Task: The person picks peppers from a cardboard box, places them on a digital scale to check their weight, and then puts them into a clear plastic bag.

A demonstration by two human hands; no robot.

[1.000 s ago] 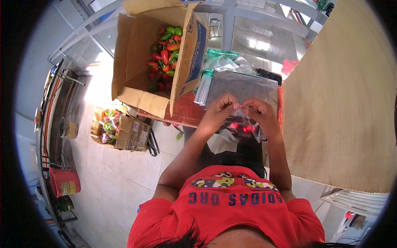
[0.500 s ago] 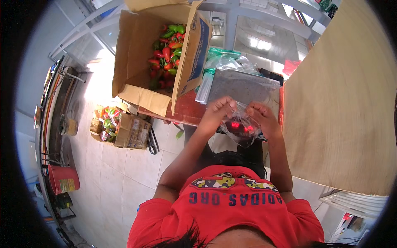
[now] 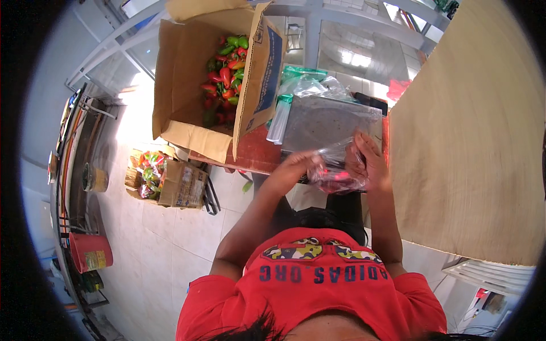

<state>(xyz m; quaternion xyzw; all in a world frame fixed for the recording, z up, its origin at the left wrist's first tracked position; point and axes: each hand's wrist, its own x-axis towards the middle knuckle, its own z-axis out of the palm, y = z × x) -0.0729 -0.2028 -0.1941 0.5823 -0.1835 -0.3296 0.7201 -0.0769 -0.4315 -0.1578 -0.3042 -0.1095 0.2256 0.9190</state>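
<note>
A clear plastic bag is stretched between my two hands, above the front edge of a weighing scale. My left hand pinches the bag's left side. My right hand grips its right side, thumb and fingers closed, with some fingers seen through the film. Behind the hands lies the scale's flat grey platform. The scale's red lit display glows through the bag and is blurred by it. The bag looks creased, and I see nothing inside it.
A tall open cardboard box of red and green peppers stands left on the red table. Plastic bags lie behind the scale. A large brown board rises at right. A smaller box of bagged peppers sits on the floor.
My hands have moved apart, spreading the bag sideways. The left hand has dropped lower and the right has turned and risen slightly. The view has shifted a little.
</note>
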